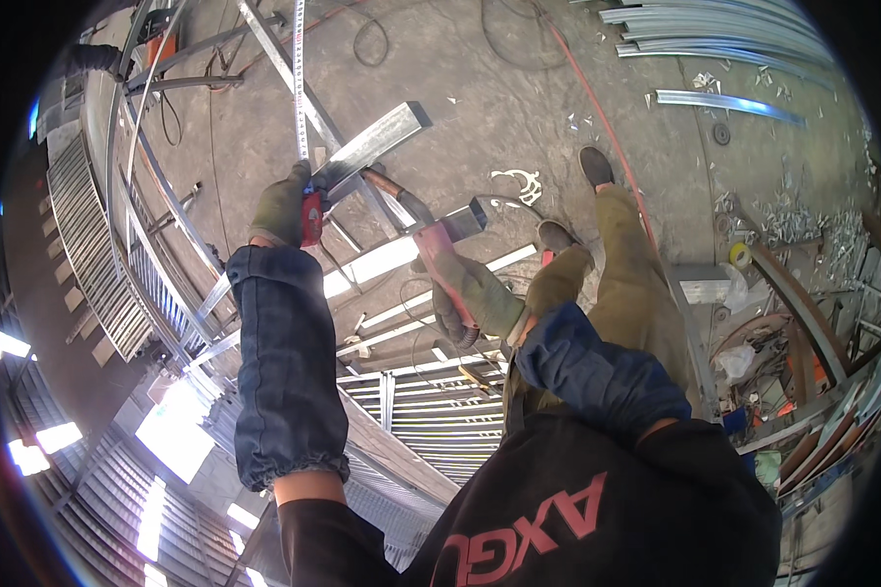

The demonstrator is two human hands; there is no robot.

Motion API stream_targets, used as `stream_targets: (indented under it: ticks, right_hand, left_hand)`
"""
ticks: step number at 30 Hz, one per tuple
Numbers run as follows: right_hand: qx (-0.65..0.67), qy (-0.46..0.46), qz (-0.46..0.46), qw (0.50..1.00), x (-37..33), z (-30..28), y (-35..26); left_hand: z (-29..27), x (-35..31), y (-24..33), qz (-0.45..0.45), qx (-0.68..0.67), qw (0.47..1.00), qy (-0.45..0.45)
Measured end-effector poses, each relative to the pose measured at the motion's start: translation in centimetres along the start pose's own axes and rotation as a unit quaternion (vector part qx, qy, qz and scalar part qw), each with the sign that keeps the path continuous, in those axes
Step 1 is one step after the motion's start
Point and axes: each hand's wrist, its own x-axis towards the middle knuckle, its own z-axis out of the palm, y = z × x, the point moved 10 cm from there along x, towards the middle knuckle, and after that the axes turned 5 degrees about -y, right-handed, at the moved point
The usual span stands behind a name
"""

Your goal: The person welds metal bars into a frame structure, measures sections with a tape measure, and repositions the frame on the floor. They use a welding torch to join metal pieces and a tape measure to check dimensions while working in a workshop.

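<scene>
My left hand [282, 207], in a greenish work glove, is closed around a red tape measure [311, 219]. Its white blade [300, 88] runs out away from me along a long metal bar [335, 135]. Just beside that hand, a square steel tube [380, 139] lies across the bar, its end pointing right. My right hand [475, 289], also gloved, grips a welding gun with a red handle [435, 247]. The gun's bent neck [390, 186] points toward the square tube, and its dark cable end hangs below the hand. Behind the handle, a second square tube [468, 221] shows its end.
Steel bars form a frame [181, 220] on the left. Galvanised profiles [719, 34] are stacked at far right, with metal scraps [793, 220] nearer. A red hose [597, 108] crosses the concrete floor near my shoes [594, 166]. A gloved hand [98, 59] of another person shows at far left.
</scene>
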Motion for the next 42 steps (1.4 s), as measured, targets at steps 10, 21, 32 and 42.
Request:
stream_targets:
  ticks: [10,21,32,42]
  right_hand:
    - [-0.032,-0.005,0.006,0.999,-0.2,0.4,-0.6]
    - [-0.040,0.021,0.036,0.998,-0.6,1.5,0.0]
    - [-0.044,0.007,0.005,0.999,-0.4,1.5,-0.3]
    - [-0.038,0.019,0.022,0.999,-1.0,0.4,-1.5]
  left_hand:
    - [-1.9,2.4,-1.5,-0.018,-0.011,1.000,-0.011]
    - [-5.0,3.6,-3.5,0.016,0.002,0.995,-0.096]
    - [-0.2,2.1,-2.9,-0.039,-0.217,0.971,-0.096]
    - [-0.4,0.8,-0.2,-0.030,0.034,0.998,-0.047]
